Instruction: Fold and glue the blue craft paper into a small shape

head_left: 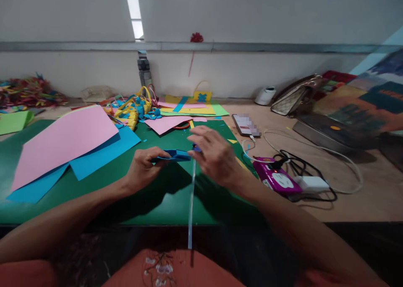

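My left hand (145,169) is closed, pinching a folded blue paper piece (179,156) between thumb and fingers just above the green mat. Its far end reaches close to my right hand (215,154), which is curled and slightly blurred by motion. In my right hand is what looks like a small dark blue glue gun (196,148), mostly hidden by the fingers. A long translucent glue stick (191,203) extends from it toward my lap, past the mat's front edge.
Pink paper (72,140) and blue paper (105,152) lie left on the green mat (151,211). Behind are woven paper pieces (135,110) and scissors (182,126). Rightward sit a phone (246,125), a purple power strip (277,177), tangled cables (349,161) and a metal box (327,138).
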Available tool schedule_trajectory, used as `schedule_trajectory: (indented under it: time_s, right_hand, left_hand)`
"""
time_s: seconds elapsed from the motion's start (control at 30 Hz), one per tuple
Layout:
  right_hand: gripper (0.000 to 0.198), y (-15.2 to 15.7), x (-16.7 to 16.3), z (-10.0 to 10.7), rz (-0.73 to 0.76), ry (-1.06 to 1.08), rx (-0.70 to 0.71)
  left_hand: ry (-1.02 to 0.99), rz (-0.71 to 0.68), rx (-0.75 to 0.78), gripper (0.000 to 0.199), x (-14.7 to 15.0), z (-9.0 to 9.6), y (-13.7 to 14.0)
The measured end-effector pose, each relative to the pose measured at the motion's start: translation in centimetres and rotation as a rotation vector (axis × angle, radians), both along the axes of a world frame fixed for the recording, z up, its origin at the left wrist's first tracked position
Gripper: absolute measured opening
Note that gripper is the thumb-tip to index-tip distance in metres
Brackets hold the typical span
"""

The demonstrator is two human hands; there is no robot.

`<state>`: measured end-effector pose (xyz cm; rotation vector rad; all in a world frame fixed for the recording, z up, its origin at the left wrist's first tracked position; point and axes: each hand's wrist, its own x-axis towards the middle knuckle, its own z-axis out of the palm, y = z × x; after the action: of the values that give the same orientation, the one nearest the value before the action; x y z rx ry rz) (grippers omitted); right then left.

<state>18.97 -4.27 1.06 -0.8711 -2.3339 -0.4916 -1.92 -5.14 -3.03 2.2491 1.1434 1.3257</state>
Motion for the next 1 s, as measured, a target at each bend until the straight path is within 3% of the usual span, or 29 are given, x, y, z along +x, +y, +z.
schedule_trajectory:
  time_s: [0.07, 0.17, 0.2, 0.4, 0.53, 0.63, 0.7, 0.8, 0.9, 1.0]
  right_hand:
    - [0.025, 0.8, 1.3, 0.5, -0.223, -0.117, -0.078]
    - [0.029, 2.0, 2.8, 0.0, -0.575, -0.447, -0.309]
    - [0.031, 2.3, 3.0, -0.4, -0.595, -0.486, -0.354]
    - [0.048, 3.4, 3.5, -2.5, -0.565, -0.538, -0.492]
    - [0.052, 3.5, 3.7, -2.0, -0.549, -0.468, -0.524]
    - [0.043, 3.5, 4.4, -1.2, -0.578, -0.407, -0.501]
    - [0.036, 3.5, 5.1, -0.5, -0.575, -0.286, -0.497]
    - [0.027, 3.2, 5.7, 0.7, -0.487, 0.076, -0.583]
    - [0.031, 1.6, 5.4, 2.2, -0.386, 0.341, -0.693]
    - [0.037, -0.9, 4.7, 3.8, -0.338, 0.336, -0.821]
  left_hand:
    - [-0.062, 0.048, -0.070, 0.010, 0.0, 0.4, 0.1]
    - [-0.154, 0.112, -0.139, 0.005, 0.0, 0.8, 0.3]
    - [-0.180, 0.125, -0.149, 0.004, 0.0, 0.8, 0.4]
    - [-0.301, 0.112, -0.120, 0.007, -0.1, 0.6, 0.3]
    - [-0.361, 0.058, -0.115, 0.005, 0.0, 0.4, 0.3]
    - [-0.369, 0.021, -0.102, 0.003, -0.1, 0.2, 0.5]
    - [-0.359, 0.011, -0.078, 0.005, -0.2, 0.1, 0.7]
    - [-0.326, -0.009, -0.024, 0.014, -0.5, -0.1, 1.0]
    - [-0.268, -0.019, 0.068, 0.018, -0.9, -0.2, 1.5]
    - [-0.212, -0.008, 0.139, 0.018, -1.3, -0.3, 1.9]
